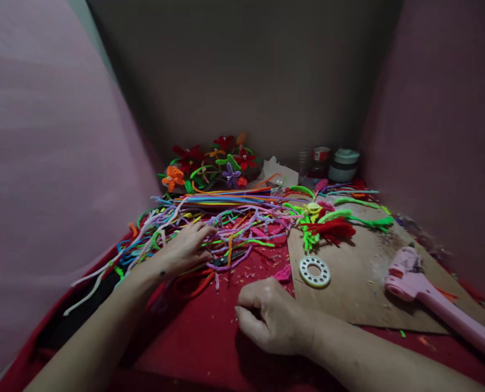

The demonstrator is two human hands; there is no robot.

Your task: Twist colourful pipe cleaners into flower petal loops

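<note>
Left hand (189, 246), fingers and thumb apart, over tangled fuzzy stems (230, 247); right hand (273, 317), fingers curled together (flat perforated ring (306, 272) nearby).

The curled right grip (273, 318) hides its own palm; the left grip (210, 243) covers some pipe cleaners (226, 200). The right edge cuts off the pink tool (450, 314); the jar label (320, 154) is unreadably small.
</note>
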